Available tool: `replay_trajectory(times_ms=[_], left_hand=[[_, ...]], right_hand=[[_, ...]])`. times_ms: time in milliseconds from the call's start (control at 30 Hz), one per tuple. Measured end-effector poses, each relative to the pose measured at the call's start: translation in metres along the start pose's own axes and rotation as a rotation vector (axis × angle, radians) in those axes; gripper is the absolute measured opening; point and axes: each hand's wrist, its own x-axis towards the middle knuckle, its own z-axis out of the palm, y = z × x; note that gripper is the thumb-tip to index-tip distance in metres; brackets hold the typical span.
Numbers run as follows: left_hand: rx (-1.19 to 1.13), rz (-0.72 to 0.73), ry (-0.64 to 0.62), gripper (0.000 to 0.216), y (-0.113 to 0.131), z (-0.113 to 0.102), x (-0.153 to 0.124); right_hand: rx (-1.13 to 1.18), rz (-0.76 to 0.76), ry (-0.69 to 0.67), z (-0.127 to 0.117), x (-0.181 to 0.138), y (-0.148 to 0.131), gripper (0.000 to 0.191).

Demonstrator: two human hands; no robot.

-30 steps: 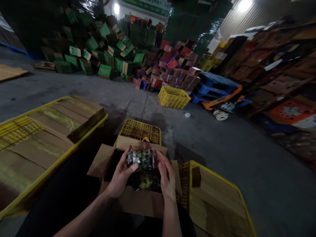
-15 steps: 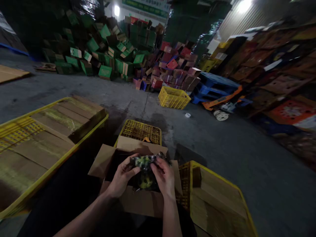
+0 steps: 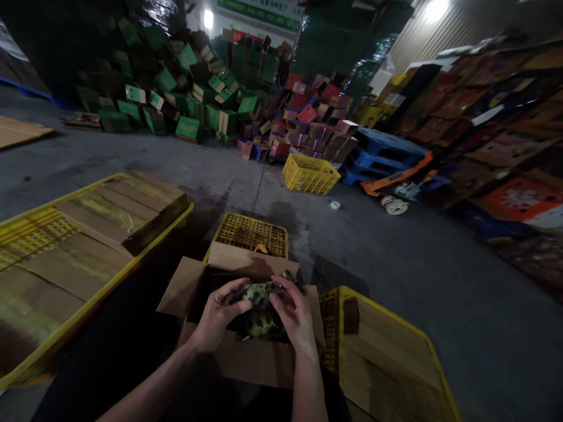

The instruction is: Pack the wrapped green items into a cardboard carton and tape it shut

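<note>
Both hands hold a clear plastic pack of dark fruit (image 3: 259, 291) just above an open cardboard box (image 3: 200, 278) in front of me. My left hand (image 3: 217, 316) grips the pack's left end, thumb on top. My right hand (image 3: 294, 315) grips its right end, fingers curled over it. Inside the box lies another dark pack with a yellow-green label (image 3: 260, 323). The box's flaps stand open on all sides.
A yellow crate (image 3: 250, 232) sits behind the box. Yellow crates with flattened cardboard stand at left (image 3: 79, 234) and at right (image 3: 387, 357). Farther off are a lone yellow crate (image 3: 309, 173), blue pallets (image 3: 382, 149), and heaps of green and red cartons (image 3: 211, 99).
The hands turned the pack from upright to flat and lowered it a little toward the box. The right hand's fingers closed over its right end.
</note>
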Motion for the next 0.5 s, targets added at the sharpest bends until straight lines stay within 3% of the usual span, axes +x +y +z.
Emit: replay_trajectory(times_ms=[267, 500], left_hand=[[-0.003, 0.028, 0.046, 0.056, -0.0073, -0.0036, 0.0045], [-0.038, 0.142, -0.086, 0.074, -0.0004, 0.0029, 0.006]], right_hand=[[0.046, 0.014, -0.008, 0.0006, 0.001, 0.004, 0.027], [0.096, -0.043, 0.054, 0.0017, 0.0031, 0.0085, 0.015]])
